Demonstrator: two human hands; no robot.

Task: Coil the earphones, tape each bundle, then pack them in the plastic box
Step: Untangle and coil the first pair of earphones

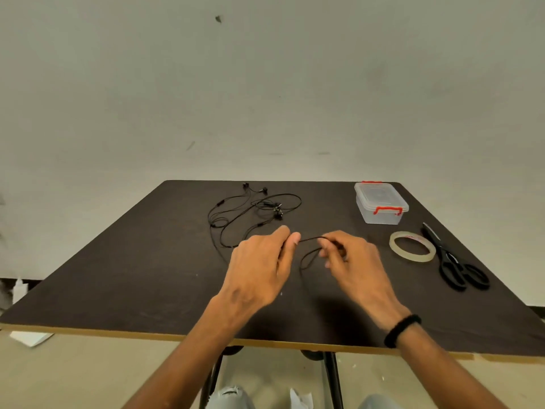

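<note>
Black earphones (250,211) lie in a loose tangle at the back middle of the dark table (118,276). One black cable (308,258) runs from that tangle to my hands and forms a small loop between them. My left hand (262,267) pinches the cable between thumb and fingers. My right hand (351,258) pinches the same cable a short way to the right, with the loop hanging below. A clear plastic box (380,205) with red clips stands closed at the back right. A roll of clear tape (412,247) lies flat to the right of my right hand.
Black scissors (454,261) lie shut beside the tape, near the table's right edge. A pale wall rises behind the table. Below the front edge I see table legs, a pale floor and scraps of white paper (31,338).
</note>
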